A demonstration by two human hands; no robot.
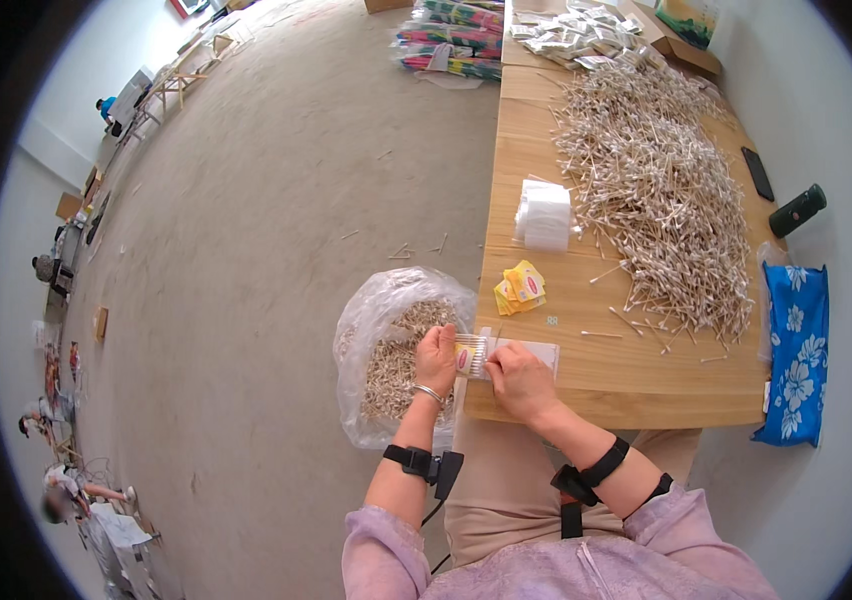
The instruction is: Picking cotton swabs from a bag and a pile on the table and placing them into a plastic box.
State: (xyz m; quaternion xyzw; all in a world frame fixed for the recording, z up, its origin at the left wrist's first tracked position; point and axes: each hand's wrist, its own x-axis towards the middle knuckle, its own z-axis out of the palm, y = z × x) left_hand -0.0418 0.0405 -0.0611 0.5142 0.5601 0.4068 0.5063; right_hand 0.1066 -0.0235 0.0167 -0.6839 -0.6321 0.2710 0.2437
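My left hand (436, 358) is closed around a small clear plastic bag of cotton swabs (468, 356), held at the table's near left corner. Inside it a yellow card shows beside a row of white swab tips. The fingers of my right hand (521, 382) pinch together at the bag's right end; exactly what lies between the fingertips is hidden. Under that hand a flat clear bag (546, 352) lies on the table. Just beyond my hands are several yellow cards (520, 288), and farther off a stack of clear bags (546, 218).
A large pile of loose cotton swabs (646, 180) covers much of the wooden table (626, 408). Filled packets (586, 35) lie at its far end. Along the right are a phone (757, 174), a dark green bottle (798, 210) and a blue flowered package (794, 370). A swab-filled plastic sack (351, 345) stands left.
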